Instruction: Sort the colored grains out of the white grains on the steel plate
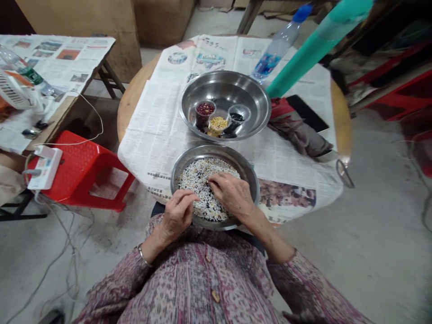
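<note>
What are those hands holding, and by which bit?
Can't tell: right hand over the grains, left hand at the near bowl's rim; anything between the fingertips is hidden or too small.

Top, one: woven-look fabric, mottled pink, mauve, grey and cream, with broken geometric figures running in bands [189, 288]. Buttons, two visible: tan, elongated, down the front [215, 295]. Sleeves, two: long, same pattern [116, 273]. Bangle, one: narrow, silver-coloured, at the left cuff [143, 255]. Lower garment: dark, mostly hidden [252, 240].

Grey floor [371, 225] | round wooden table [130, 105] | red plastic stool [77, 155] at left | brown panel [101, 29] behind
</note>
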Available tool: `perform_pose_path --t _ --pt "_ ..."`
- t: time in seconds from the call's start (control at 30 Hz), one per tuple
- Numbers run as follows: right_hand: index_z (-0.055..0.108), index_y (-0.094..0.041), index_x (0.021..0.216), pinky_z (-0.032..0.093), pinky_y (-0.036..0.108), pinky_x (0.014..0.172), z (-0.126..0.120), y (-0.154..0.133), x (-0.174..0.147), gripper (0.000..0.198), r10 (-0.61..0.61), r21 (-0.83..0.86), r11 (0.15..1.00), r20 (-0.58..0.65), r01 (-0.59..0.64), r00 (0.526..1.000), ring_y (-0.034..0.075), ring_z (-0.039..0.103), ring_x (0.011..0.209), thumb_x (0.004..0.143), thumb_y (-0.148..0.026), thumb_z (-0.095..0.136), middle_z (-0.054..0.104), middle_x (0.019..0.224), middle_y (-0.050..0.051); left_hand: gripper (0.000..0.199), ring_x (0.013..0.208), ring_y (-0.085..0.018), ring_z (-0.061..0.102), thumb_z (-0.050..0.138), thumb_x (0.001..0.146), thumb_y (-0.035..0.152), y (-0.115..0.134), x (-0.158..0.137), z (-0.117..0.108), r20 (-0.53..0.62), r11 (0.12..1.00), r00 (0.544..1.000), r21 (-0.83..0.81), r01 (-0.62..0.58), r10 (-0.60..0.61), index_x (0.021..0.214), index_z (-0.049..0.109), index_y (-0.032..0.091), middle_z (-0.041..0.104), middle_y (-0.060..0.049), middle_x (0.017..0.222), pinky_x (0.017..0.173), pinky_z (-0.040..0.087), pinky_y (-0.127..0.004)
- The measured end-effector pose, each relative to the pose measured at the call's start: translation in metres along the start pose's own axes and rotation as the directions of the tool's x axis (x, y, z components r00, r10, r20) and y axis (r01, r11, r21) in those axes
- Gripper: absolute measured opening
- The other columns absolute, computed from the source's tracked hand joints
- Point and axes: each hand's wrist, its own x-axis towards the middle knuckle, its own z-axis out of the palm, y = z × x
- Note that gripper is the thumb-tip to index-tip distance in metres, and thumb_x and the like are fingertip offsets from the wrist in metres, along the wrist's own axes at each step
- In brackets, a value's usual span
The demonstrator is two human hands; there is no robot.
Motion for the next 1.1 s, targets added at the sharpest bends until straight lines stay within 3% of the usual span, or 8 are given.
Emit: perform_pose_path --t 0.2,0.47,0.73,0.93,1.1 --pt "0.070 -0.019 0.089 0.044 0.029 0.071 -0.005 -0.001 -0.005 0.017 -0.008 0.045 0.999 -0.048 0.010 0.999 0.020 0.066 0.085 0.087 -0.011 0.055 0.072 0.088 0.005 0.026 0.095 -0.017 0.061 0.049 0.091 0.002 0.000 -0.001 0.001 -0.020 1.000 1.000 -0.006 -0.011 0.011 0.107 0.062 0.017 0.065 -0.008 0.100 0.085 0.055 -0.033" --pt "0.070 -0.019 0.101 0.045 0.029 0.074 0.002 -0.028 0.018 0.017 -0.163 0.260 0.952 -0.005 0.159 0.987 0.019 0.063 0.087 0.094 -0.017 0.054 0.070 0.091 0.006 0.020 0.090 -0.016 0.063 0.051 0.089 0.003 0.001 -0.002 0.001 -0.083 0.998 0.996 -0.049 -0.043 0.039 0.096 0.061 0.018 0.065 -0.007 0.094 0.080 0.056 -0.030" --pt "0.069 -0.020 0.089 0.041 0.028 0.070 0.012 -0.038 0.029 0.020 -0.253 0.171 0.957 0.109 0.233 0.961 0.017 0.058 0.083 0.095 -0.016 0.051 0.068 0.087 0.006 0.018 0.085 -0.016 0.063 0.052 0.089 0.006 0.000 -0.004 0.000 -0.067 0.998 0.997 -0.054 -0.030 0.026 0.095 0.062 0.019 0.066 -0.006 0.092 0.078 0.055 -0.030" --pt "0.069 -0.020 0.089 0.042 0.029 0.070 0.011 -0.030 0.023 0.018 -0.160 0.198 0.969 0.043 0.149 0.986 0.019 0.060 0.081 0.095 -0.019 0.052 0.068 0.085 0.006 0.018 0.090 -0.017 0.063 0.052 0.090 0.006 0.000 -0.006 0.000 -0.059 0.997 0.998 -0.074 -0.008 0.004 0.096 0.063 0.019 0.067 -0.007 0.095 0.081 0.055 -0.032" --pt "0.070 -0.019 0.093 0.047 0.031 0.074 0.003 -0.018 0.011 0.017 -0.057 0.374 0.926 -0.006 0.055 0.998 0.020 0.065 0.084 0.094 -0.020 0.054 0.071 0.089 0.006 0.018 0.089 -0.015 0.064 0.053 0.090 0.004 0.005 0.000 -0.003 -0.084 0.995 0.995 -0.089 0.038 -0.045 0.093 0.064 0.018 0.067 -0.006 0.093 0.081 0.056 -0.030"
